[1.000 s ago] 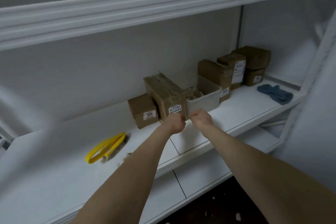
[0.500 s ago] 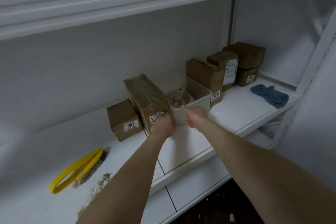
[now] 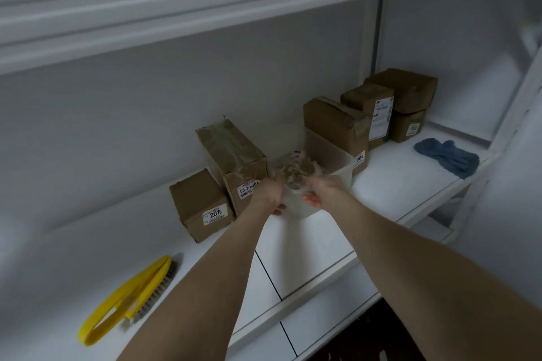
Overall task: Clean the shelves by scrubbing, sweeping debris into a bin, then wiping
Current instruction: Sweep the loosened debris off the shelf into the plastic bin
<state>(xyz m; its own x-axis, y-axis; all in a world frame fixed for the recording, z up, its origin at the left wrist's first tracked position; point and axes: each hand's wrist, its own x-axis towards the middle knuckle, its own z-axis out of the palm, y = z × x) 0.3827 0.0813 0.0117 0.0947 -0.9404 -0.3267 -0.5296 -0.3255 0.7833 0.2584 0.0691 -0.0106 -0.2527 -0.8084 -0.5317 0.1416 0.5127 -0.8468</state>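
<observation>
Bin (image 3: pixel 328 152), translucent white, centre of frame on the shelf (image 3: pixel 308 246) between brown boxes (image 3: pixel 231 152) — holds pale debris (image 3: pixel 296 168). Left hand (image 3: pixel 268 195) and right hand (image 3: pixel 321 189) both grasp its near end, fingers curled. Yellow brush (image 3: pixel 129 299), lower left. Blue cloth (image 3: pixel 447 157), right — well apart.

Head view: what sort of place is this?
Likely a storeroom or parcel closet: white shelves hold taped cardboard boxes with numbered stickers, and a brush, cloth and scrap-filled bin are among them.
</observation>
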